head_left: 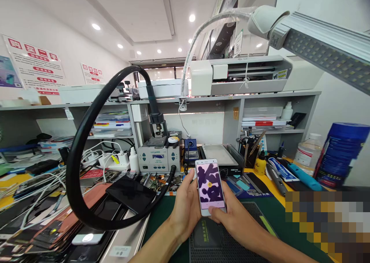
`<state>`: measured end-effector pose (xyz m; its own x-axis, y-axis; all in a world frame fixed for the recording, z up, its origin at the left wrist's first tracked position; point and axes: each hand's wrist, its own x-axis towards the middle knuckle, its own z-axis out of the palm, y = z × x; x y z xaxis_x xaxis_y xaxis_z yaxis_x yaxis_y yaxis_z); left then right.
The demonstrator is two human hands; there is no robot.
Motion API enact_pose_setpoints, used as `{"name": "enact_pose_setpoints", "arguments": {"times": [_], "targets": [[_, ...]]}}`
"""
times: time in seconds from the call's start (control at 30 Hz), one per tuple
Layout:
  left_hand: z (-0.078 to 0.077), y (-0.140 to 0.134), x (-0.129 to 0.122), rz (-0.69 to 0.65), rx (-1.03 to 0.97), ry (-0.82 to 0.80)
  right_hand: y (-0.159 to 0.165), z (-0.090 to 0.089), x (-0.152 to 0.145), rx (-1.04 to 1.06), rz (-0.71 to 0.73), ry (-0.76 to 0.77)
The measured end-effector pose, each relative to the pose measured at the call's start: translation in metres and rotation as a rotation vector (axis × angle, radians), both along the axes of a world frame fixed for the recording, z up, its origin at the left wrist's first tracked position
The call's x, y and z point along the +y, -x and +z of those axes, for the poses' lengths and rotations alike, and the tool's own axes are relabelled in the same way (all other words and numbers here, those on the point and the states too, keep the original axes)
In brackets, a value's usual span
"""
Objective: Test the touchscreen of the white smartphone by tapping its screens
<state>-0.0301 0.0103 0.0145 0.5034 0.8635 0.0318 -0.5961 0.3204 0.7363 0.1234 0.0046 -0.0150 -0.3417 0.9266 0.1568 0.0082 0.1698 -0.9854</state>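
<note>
A white smartphone (211,184) is held upright above the workbench, its lit screen facing me and covered with dark purple blotches on pale pink. My left hand (185,201) supports it from the left side, thumb along the edge and the other fingers mostly hidden behind. Around the lower right side wraps my right hand (228,207). Its thumb rests at the bottom of the screen. Below the hands lies a dark textured mat (231,247) on the green bench surface (162,216).
A hot-air rework station (158,158) with a thick black hose (75,139) arches at left. Stacked phones and parts (37,232) fill the left side. Glue tubes (281,170), a bottle (308,153) and a blue canister (341,155) stand right. An LED lamp (326,47) hangs overhead.
</note>
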Motion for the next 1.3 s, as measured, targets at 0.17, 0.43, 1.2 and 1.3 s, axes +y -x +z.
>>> {"name": "enact_pose_setpoints", "arguments": {"times": [0.17,0.43,1.2,1.3], "targets": [[0.001,0.000,-0.002,0.011,0.001,-0.003,0.000,0.004,-0.002,-0.071,-0.015,-0.083],[0.000,0.000,0.001,0.013,0.007,-0.007,-0.001,0.004,0.001,-0.099,-0.018,-0.100],[0.000,0.002,0.005,-0.016,-0.008,-0.016,-0.003,0.005,0.001,0.002,0.046,-0.003],[0.000,0.005,0.008,-0.057,-0.030,-0.013,-0.004,0.010,0.004,0.049,0.094,0.010]]}}
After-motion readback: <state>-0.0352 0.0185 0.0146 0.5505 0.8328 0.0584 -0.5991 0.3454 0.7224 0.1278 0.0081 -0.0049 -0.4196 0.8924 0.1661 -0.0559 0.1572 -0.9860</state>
